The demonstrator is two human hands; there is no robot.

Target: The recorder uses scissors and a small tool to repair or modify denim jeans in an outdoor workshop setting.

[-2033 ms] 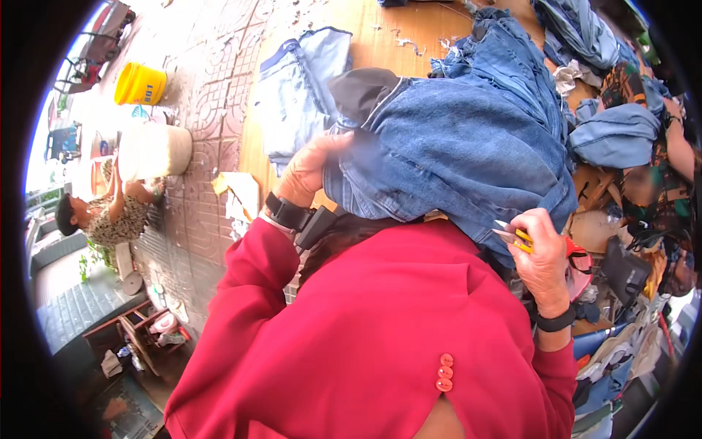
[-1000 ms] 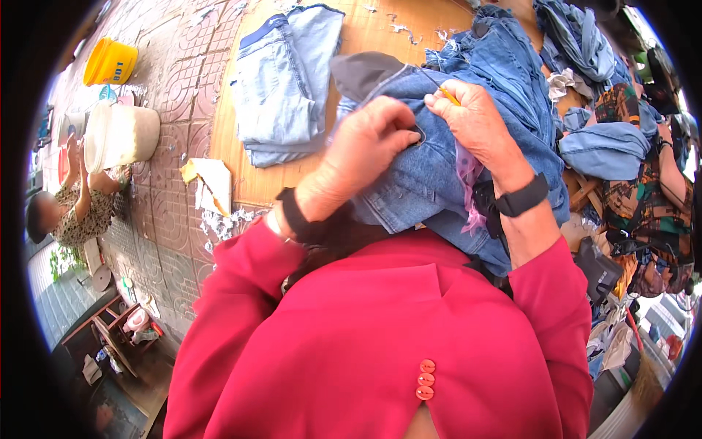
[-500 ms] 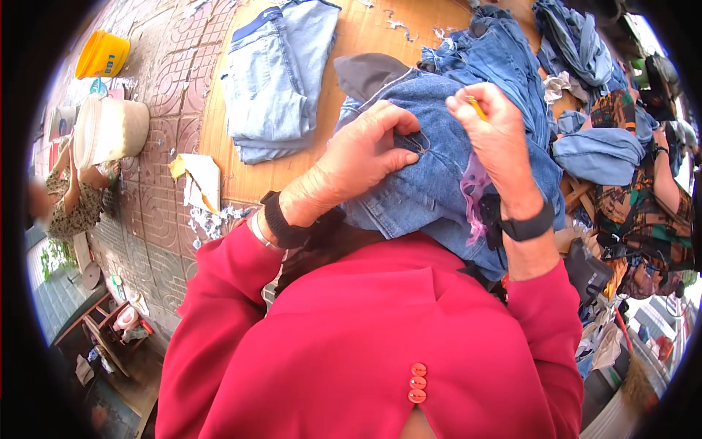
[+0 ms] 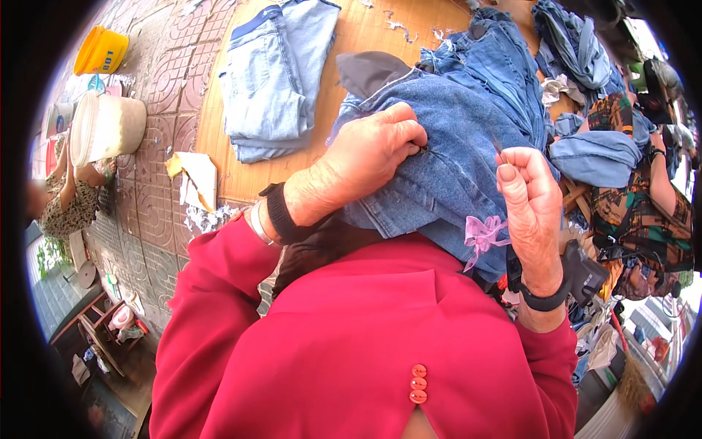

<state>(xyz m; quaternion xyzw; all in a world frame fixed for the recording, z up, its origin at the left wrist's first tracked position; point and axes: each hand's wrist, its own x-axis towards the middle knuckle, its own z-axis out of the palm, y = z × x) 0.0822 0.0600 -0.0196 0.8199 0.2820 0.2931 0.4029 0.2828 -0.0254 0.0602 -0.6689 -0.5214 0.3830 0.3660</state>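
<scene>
Head view, clock read with 12 at the top. Left hand (image 4: 369,157): thumb and fingers pinched on the blue denim garment (image 4: 453,179), at 10 o'clock of its middle; fingertips partly hidden. Right hand (image 4: 534,212), between 3 and 4 o'clock from the left: fingers curled closed on a thin pointed tool (image 4: 499,148), only its tip showing. Garment lies bunched between both, 2 o'clock of the picture's centre, close against the wearer's red jacket (image 4: 344,329). Grey cloth (image 4: 373,69) juts out at its 11. Sheer purple bow (image 4: 484,234) over the denim, 8 o'clock of the right hand. Farther: frayed denim heap (image 4: 504,73) at 1; folded pale jeans (image 4: 267,91) on the wooden desk (image 4: 358,36), 10 o'clock of the left hand. Light blue denim bundle (image 4: 596,157) at 3, beside a person in camouflage (image 4: 636,219). Far 9: cream bucket (image 4: 121,132) on paving; yellow bucket (image 4: 101,51) toward 10.
</scene>
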